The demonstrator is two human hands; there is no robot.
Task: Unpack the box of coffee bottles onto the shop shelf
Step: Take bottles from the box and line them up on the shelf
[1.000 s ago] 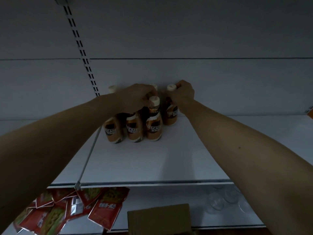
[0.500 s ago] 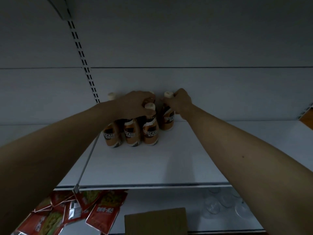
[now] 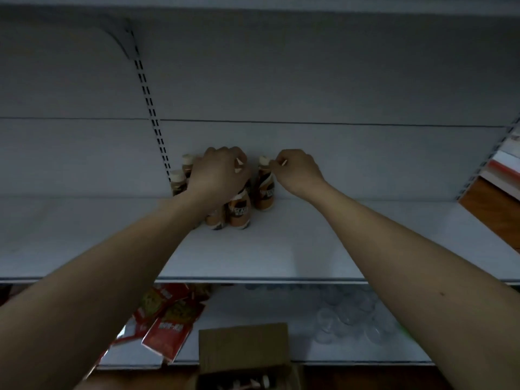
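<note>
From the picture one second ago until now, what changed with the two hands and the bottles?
Little changed. The right hand shifted from gripping its bottle's neck to pinching the cap of the rightmost bottle. The left hand stays over the bottle cluster. Bottles, the shelf and the cardboard box kept their places; only the camera tilted.
</note>
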